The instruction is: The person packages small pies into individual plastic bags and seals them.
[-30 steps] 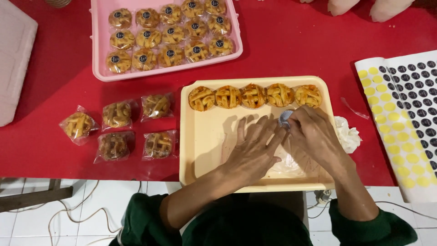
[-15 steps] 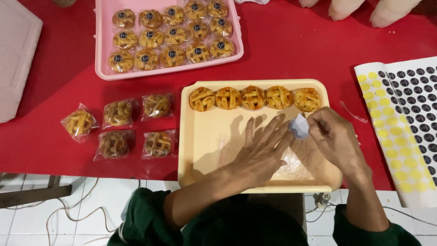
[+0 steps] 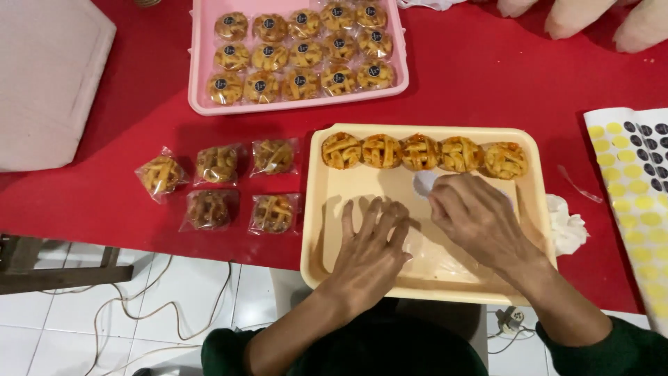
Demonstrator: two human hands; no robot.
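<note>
View: head camera, looking straight down at a red surface and 2 bare hands.
Left hand: flat, palm down, fingers spread apart, pressing on a stack of clear bags on the floor of the yellow tray. It grips nothing. The flat press seems meant to keep the slippery stack in place.
Right hand: fingers drawn together, pinching 1 clear bag at its upper end, just below the pies. The bag is lifted off the stack, which sits near the tray's front edge.
Pies: 5 bare lattice-topped pies in a row against the far wall of the tray, touching side by side, close above the right hand.
Wrapped pies: 5 in clear bags, loose on the surface left of the tray, in 2 short rows.
Pink tray: further back, packed with 3 rows of wrapped pies, each with a dark round sticker.
Sticker sheet: far right, yellow and dark dots, running off the edge.
Tissue: crumpled, touching the tray's right wall.
White board: far left.
Edges: the yellow tray overhangs the front edge of the surface above a tiled floor.
Open room: bare red between the 2 trays and right of the pink tray.
</note>
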